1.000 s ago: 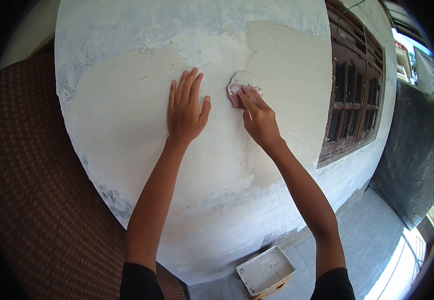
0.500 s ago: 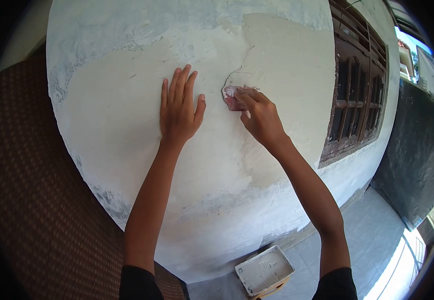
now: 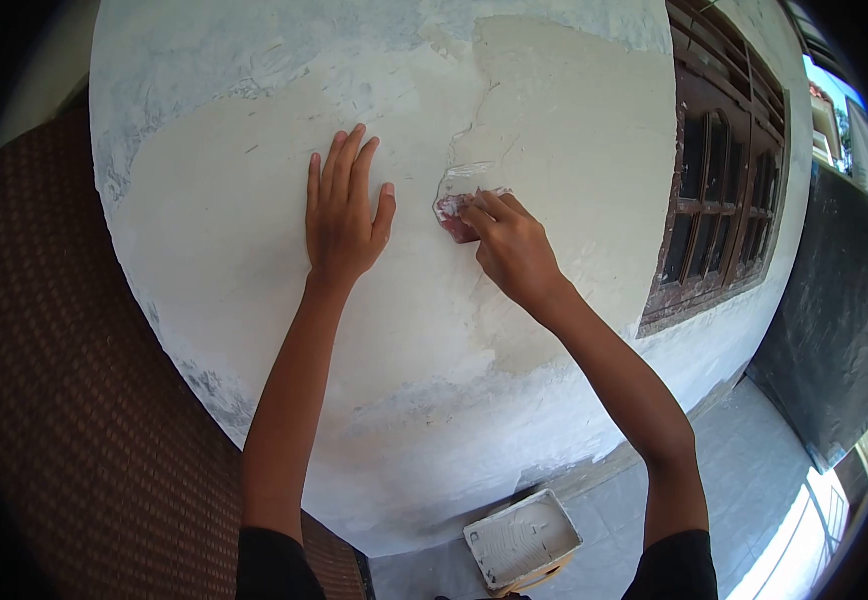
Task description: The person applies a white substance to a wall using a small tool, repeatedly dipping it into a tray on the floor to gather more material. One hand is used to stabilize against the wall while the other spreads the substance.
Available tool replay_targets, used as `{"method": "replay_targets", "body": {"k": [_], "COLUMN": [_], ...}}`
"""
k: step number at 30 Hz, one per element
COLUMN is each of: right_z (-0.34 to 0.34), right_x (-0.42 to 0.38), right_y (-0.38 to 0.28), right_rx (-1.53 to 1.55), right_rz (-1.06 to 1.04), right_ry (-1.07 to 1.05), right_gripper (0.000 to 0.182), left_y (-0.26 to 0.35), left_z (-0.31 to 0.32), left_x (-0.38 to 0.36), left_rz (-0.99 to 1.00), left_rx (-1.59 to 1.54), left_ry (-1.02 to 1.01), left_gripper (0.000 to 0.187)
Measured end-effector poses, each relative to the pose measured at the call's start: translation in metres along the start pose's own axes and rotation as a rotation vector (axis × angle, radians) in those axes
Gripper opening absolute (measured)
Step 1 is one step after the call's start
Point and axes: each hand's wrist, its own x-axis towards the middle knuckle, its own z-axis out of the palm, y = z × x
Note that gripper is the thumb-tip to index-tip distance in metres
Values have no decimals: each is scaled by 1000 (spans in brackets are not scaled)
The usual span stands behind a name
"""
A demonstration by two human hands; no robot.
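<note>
Pressing a reddish scraper (image 3: 461,230) to the pale wall (image 3: 404,320), near twelve o'clock.
The right hand (image 3: 519,245) grips it with curled fingers; the left hand (image 3: 342,225), between ten and eleven, looks open and flat on the wall. An even stroke would call for steady edge contact. Fingers hide part of the scraper; below the tray (image 3: 507,509), past five o'clock, its support is cut off.

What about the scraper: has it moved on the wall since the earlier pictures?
Yes, downward. Judged against the window, the scraper in the right hand now sits lower on the wall.
</note>
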Motion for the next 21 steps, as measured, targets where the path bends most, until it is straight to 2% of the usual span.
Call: {"method": "replay_targets", "body": {"k": [2, 5, 8, 10, 12, 16, 18, 21], "right_z": [-2, -7, -12, -18, -30, -33, -36, -36], "right_x": [-6, -28, -49, -48, -43, -25, -9, 9], "right_y": [-4, -14, -21, -18, -13, -1, 9, 16], "right_rx": [-3, -52, -61, -67, 122, 105, 160, 174], "right_rz": [-3, -7, -30, -53, -82, -80, 8, 25], "right_ry": [-29, -191, -190, -160, -68, 15, 125, 199], "right_gripper": [24, 30, 34, 36, 37, 34, 30, 28], "left_y": [0, 1, 5, 8, 13, 16, 15, 16], "left_z": [-1, 1, 3, 5, 8, 9, 10, 11], "left_x": [0, -1, -2, -1, -2, -3, -3, -4], "left_rz": [1, -6, -25, -47, -57, -68, -65, -64], "left_rx": [-1, -10, -11, 3, 23, 84, 99, 125], "left_ry": [-2, -2, 12, 16, 20, 15, 15, 12], "left_gripper": [51, 50, 51, 52, 53, 54, 55, 56]}}
